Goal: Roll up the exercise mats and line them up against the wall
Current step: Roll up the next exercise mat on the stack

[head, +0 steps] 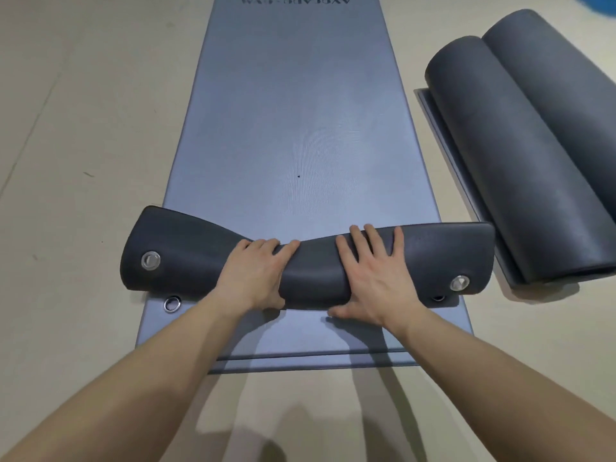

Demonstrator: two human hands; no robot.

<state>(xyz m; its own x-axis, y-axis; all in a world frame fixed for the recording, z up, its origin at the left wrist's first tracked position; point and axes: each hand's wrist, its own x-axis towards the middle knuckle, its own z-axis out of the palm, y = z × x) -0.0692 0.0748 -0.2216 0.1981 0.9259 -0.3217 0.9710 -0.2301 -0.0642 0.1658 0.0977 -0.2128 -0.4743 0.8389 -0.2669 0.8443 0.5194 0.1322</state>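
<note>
A person's left hand [255, 271] and right hand [373, 275] are pressing side by side, fingers spread wide and flat, on the folded-over near end of a blue-grey exercise mat [293, 111]. The dark underside is curling over in a loose roll [310, 261], pinched at the middle and flaring at both ends, with metal eyelets [150, 260] showing near each corner. The mat is stretching toward 12 o'clock across the pale floor [83, 111]. At 2 o'clock, well apart, two rolled dark mats [520, 155] are lying side by side.
</note>
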